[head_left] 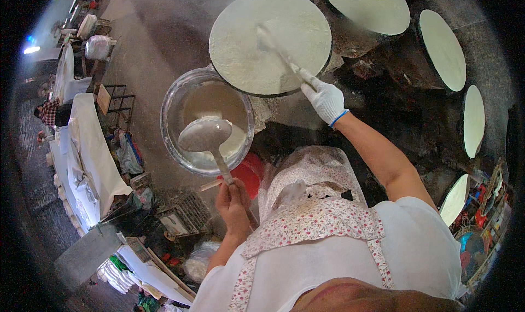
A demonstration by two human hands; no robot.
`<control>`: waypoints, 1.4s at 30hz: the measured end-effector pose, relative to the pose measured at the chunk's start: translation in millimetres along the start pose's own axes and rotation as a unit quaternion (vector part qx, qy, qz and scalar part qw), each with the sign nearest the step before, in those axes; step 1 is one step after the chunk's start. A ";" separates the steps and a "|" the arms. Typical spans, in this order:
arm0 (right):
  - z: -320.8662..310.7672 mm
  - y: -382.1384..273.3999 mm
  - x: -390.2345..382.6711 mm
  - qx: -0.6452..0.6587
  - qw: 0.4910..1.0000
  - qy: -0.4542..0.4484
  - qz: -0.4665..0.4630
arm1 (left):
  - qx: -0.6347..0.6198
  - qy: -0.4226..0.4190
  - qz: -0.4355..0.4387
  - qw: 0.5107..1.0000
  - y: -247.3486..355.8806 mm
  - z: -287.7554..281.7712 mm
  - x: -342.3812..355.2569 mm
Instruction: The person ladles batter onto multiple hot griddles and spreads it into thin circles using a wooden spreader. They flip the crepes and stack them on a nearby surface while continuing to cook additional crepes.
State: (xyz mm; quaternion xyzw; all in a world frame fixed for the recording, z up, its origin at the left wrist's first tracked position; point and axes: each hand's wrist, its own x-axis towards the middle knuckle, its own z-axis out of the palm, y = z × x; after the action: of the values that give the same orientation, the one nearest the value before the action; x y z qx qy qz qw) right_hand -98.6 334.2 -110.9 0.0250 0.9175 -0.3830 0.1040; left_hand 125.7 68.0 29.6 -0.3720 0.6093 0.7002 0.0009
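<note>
My left hand (233, 202) is bare and closed round the handle of a large ladle (205, 135). The ladle's wide bowl, coated with pale batter, hangs over a big round tub (165, 120) that holds milky batter. My right hand (324, 100), in a white knitted glove with a blue cuff, grips a long-handled spreader (280, 52). The spreader's blurred head lies over a round griddle covered by a thin, pale batter sheet (240, 44). Whether the head touches the sheet I cannot tell.
More pale, round griddles (372, 6) curve away to the right. A red basin (252, 175) sits beside the tub, near my floral apron. At far left, white cloths (90, 148) cover long tables, with a person in a checked shirt (50, 111) behind. A crate (188, 213) stands lower left.
</note>
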 end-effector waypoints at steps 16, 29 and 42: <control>-41.3 16.7 55.4 0.048 0.998 0.003 -0.033 | -0.214 -0.230 -0.052 0.948 42.5 15.0 54.8; -41.9 28.4 -17.9 0.031 0.993 -0.111 -0.015 | -0.167 -0.189 -0.031 0.967 46.0 120.7 172.2; -68.4 -32.2 -27.1 0.373 0.899 -0.199 0.112 | -0.662 -0.276 -0.306 0.626 60.4 103.5 119.7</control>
State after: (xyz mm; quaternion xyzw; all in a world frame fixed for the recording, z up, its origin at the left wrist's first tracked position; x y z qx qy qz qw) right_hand -87.9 360.8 -35.8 0.0877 0.6583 -0.6803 0.3101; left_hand -42.2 86.7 16.6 -0.2264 -0.1966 0.9442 0.1364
